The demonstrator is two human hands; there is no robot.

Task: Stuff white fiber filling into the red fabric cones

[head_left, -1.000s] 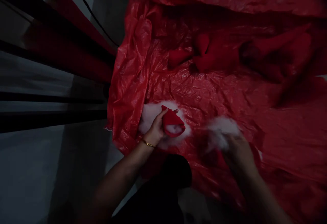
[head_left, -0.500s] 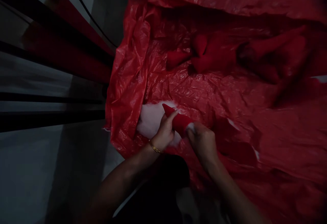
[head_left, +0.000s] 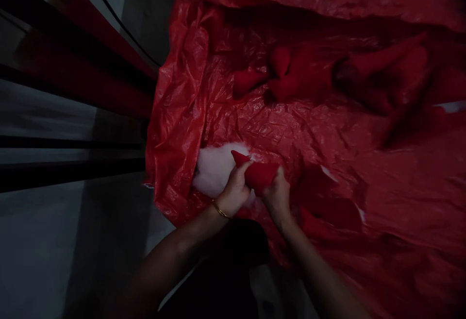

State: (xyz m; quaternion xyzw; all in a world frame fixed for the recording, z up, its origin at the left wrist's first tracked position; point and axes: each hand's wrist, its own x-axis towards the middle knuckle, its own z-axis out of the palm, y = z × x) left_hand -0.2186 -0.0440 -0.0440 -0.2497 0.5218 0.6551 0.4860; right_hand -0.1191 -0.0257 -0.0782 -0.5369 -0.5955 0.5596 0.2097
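A small pointed red fabric piece (head_left: 261, 176) is held between my two hands, its tip toward the upper left. My left hand (head_left: 237, 186), with a gold bangle at the wrist, is closed round its pointed part, thumb on top. My right hand (head_left: 277, 195) grips the wider right end; some of its fingers are hidden. White fluffy stuffing (head_left: 213, 169) lies beside and beneath my left hand, on a crumpled red plastic sheet (head_left: 243, 122). No white shows at the wide end of the fabric piece.
Several red fabric pieces (head_left: 302, 78) lie on the sheet beyond my hands, with a larger folded one (head_left: 386, 74) at the right. More red fabric (head_left: 331, 207) with white edges is right of my right hand. Dark bars (head_left: 73, 168) stand at the left.
The white tuft at my right fingers no longer shows. My right hand has shifted a little left and now grips the fabric's wide end. The view has shifted slightly.
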